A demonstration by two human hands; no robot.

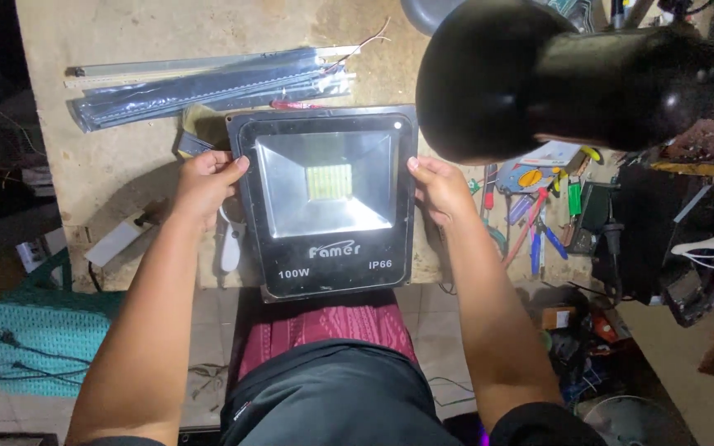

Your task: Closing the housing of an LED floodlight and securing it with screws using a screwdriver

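Two hands grip our floodlight (326, 201) at bench (109, 140) edge: left hand (206, 183) & right hand (440, 188) clasp its sides. Lamp (539, 78) hides tools (539, 223) top-right; floodlight's bottom overhangs the edge.

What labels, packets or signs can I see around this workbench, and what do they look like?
Floodlight: black square lamp held at its sides by left hand and right hand; white lettering along its lower frame.
Card: small white printed card, right of the lamp among tools.
Plastic sleeve: long clear wrapper at the bench's far edge.
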